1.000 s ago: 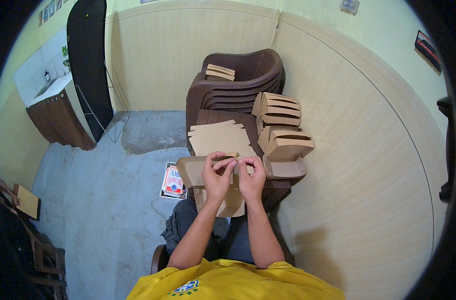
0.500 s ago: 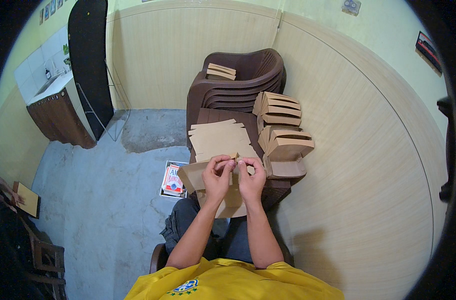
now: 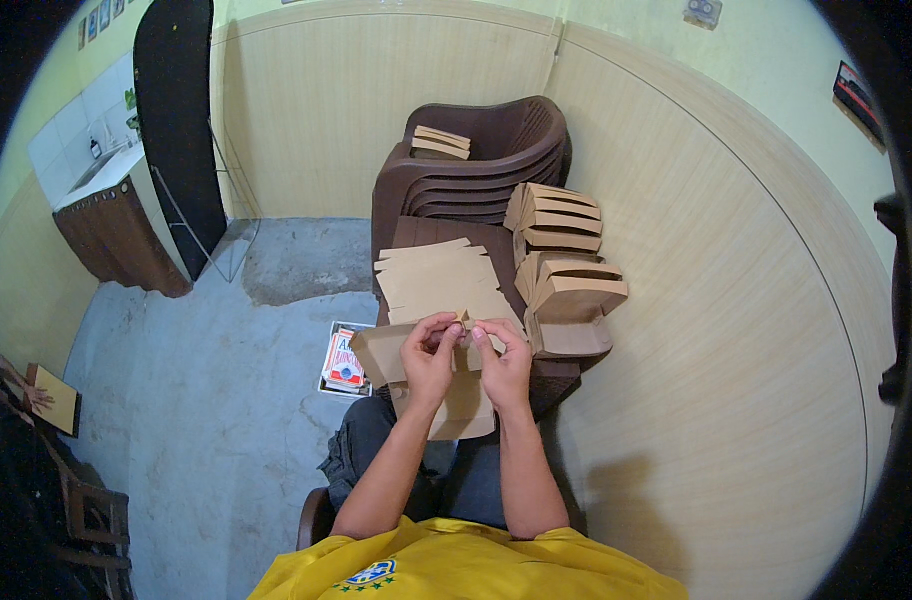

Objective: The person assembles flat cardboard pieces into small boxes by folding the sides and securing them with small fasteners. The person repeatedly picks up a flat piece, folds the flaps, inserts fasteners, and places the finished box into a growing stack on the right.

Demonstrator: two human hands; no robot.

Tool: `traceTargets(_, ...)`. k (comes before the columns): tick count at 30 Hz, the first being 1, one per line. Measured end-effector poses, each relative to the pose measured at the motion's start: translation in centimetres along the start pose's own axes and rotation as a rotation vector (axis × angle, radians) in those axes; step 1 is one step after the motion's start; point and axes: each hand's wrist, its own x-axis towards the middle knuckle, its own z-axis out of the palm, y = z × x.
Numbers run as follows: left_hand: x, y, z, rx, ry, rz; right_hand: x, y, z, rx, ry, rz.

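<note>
A partly folded brown cardboard box (image 3: 381,352) lies over my lap, at the near edge of a brown table. My left hand (image 3: 431,360) pinches its far edge between thumb and fingers. Close beside it, my right hand (image 3: 503,358) grips the same edge, near a small flap that sticks up between the two hands. Behind my fingers lies a pile of flat cardboard blanks (image 3: 441,278) with notched edges. The part of the box beneath my hands is partly hidden by them.
Folded cardboard boxes (image 3: 576,290) stand in stacks to the right, by the wall. Stacked brown plastic chairs (image 3: 476,180) rise behind, with more folded cardboard (image 3: 441,142) on the seat. A white crate (image 3: 346,360) of packets sits on the floor at left. Another person's hand (image 3: 38,398) shows far left.
My right thumb and fingers have shifted slightly along the box edge, and the flap between my hands looks a little different. At far left, the other person's hand has spread over the board.
</note>
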Motion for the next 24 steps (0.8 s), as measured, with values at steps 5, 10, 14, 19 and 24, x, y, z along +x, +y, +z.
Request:
traceTargets(5, -0.3, 0.4, 0.6, 0.005, -0.003, 0.01, -0.2, 0.0, 0.4, 0.05, 0.115, 0.113)
traceTargets(10, -0.4, 0.6, 1.0, 0.011, -0.006, 0.023, 0.0, 0.8, 0.2, 0.046, 0.04, -0.008)
traceTargets(14, -0.4, 0.0, 1.3, -0.074, -0.002, -0.022, -0.2, 1.5, 0.6, -0.059, 0.077, 0.0)
traceTargets(19, -0.3, -0.3, 1.3, -0.073, -0.004, 0.012, -0.3, 1.8, 0.7, -0.14, 0.092, 0.002)
traceTargets(24, -0.5, -0.2, 0.9, -0.019, -0.068, -0.045, -0.2, 1.2, 0.4, -0.201, 0.051, -0.048)
